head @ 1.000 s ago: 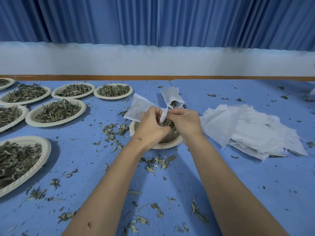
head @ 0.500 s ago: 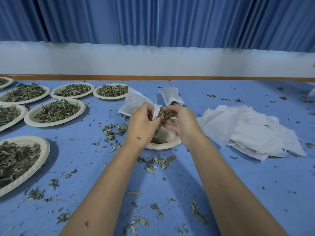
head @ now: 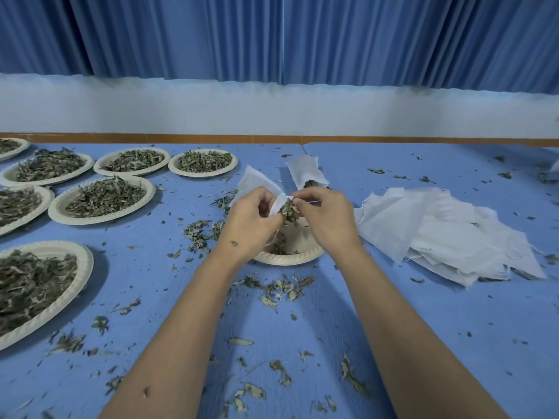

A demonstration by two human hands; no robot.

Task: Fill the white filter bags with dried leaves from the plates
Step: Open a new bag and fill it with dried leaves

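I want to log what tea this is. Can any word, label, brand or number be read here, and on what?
None: no text shows anywhere.
Paper plates: plain, unprinted.
Filter bag that the left hand grips, filled bag behind it, pile of bags: blank white.
Dried leaves pinched by the right hand: no tag.
Table cover, curtain: plain blue.

Bare forearms (head: 187, 313) reaching forward, left hand (head: 251, 220) and right hand (head: 328, 219) close together, fingers curled, fingertips pinching
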